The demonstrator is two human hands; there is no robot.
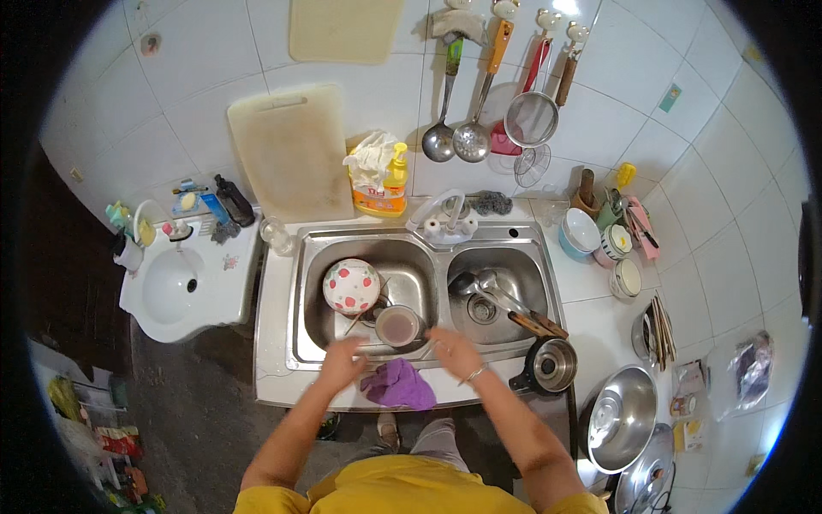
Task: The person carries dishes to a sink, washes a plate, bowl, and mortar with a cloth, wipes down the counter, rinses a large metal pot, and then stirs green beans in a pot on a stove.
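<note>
Head view: washing-up seems in hand, the left hand [342, 361] and right hand [455, 353] flanking a bowl of cloudy liquid [398, 326] in the left basin [407, 259], grips indistinguishable; any lift calls for keeping it level.

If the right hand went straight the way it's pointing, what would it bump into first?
Probably the bowl of cloudy water in the left sink basin, just left of the right hand. Depth is hard to judge, so it might pass over.

Cloth [399, 384] on ctr [276, 360], bowl [352, 286] in L basin [409, 270]
</note>
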